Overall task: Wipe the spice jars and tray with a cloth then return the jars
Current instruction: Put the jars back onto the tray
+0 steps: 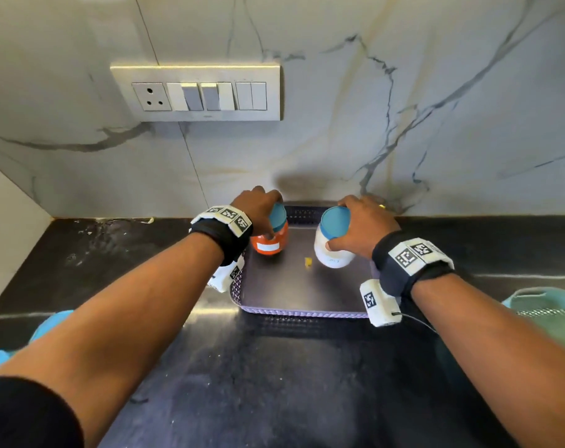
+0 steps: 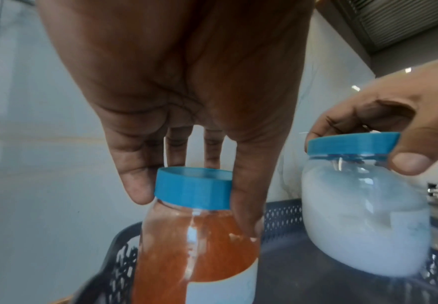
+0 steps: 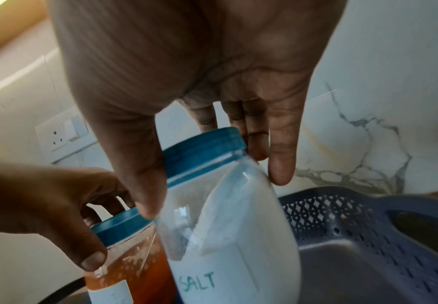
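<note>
An orange-spice jar (image 1: pixel 269 244) with a blue lid (image 2: pixel 193 189) leans over the left side of the purple perforated tray (image 1: pixel 300 313). My left hand (image 1: pixel 268 218) grips it from above by the lid and neck. A white jar labelled SALT (image 3: pixel 228 246), also blue-lidded, tilts over the tray's right side. My right hand (image 1: pixel 345 227) grips it around the lid, thumb on the near side. Whether the jar bases touch the tray floor I cannot tell. A small yellow scrap (image 1: pixel 308 261) lies on the tray between the jars.
The tray sits on a black counter (image 1: pixel 274 383) against a marble wall with a switch panel (image 1: pixel 197 92). A blue cloth (image 1: pixel 48 328) lies at the left edge beneath my forearm. A teal basket (image 1: pixel 546 305) stands at the right edge.
</note>
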`<action>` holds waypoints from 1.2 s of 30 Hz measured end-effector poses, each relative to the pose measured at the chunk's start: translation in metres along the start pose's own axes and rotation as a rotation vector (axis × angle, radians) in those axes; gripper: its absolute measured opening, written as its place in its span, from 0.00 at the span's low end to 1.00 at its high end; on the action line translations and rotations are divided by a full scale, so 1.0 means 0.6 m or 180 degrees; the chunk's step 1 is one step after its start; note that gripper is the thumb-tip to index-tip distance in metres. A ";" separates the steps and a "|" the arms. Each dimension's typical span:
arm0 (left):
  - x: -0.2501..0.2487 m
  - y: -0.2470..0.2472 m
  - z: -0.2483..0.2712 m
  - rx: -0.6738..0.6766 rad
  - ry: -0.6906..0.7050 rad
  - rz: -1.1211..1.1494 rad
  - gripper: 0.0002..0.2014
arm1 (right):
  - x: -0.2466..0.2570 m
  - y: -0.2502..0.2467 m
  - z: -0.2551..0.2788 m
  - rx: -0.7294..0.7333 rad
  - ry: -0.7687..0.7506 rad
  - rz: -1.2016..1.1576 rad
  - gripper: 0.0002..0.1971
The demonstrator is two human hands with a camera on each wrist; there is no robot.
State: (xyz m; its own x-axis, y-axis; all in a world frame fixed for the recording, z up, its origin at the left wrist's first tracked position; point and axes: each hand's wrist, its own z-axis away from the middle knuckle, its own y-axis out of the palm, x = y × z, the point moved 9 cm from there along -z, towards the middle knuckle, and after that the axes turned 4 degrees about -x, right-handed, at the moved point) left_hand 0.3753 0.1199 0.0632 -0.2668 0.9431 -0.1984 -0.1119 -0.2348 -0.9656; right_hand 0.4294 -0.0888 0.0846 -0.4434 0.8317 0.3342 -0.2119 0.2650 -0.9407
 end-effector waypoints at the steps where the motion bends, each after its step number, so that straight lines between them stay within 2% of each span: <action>1: 0.004 0.008 -0.006 0.0007 -0.0006 -0.0044 0.43 | 0.006 0.010 -0.012 0.0056 -0.0017 0.0049 0.44; 8: 0.017 0.033 -0.041 0.0083 0.0018 -0.0093 0.45 | 0.044 0.060 -0.090 0.0275 -0.0138 0.0183 0.44; 14: 0.014 0.035 -0.050 0.0072 0.0052 -0.0159 0.44 | 0.060 0.081 -0.119 0.0352 -0.0167 0.0298 0.43; 27: 0.010 0.037 -0.041 0.0096 0.0133 -0.0198 0.46 | 0.056 0.103 -0.107 0.0401 -0.0175 0.0342 0.42; 33: 0.012 0.039 -0.023 0.0267 0.0111 -0.0237 0.58 | 0.054 0.093 -0.100 0.0453 -0.0170 0.0287 0.45; 36: 0.027 0.025 0.003 0.0116 0.0087 -0.0015 0.52 | 0.053 0.070 -0.087 0.0312 -0.0121 0.0106 0.40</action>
State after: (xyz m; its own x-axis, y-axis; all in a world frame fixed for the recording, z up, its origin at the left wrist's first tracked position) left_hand 0.3672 0.1314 0.0461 -0.2401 0.9501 -0.1990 -0.1479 -0.2384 -0.9598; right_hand 0.4518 -0.0259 0.0528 -0.4841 0.8195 0.3067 -0.2800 0.1870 -0.9416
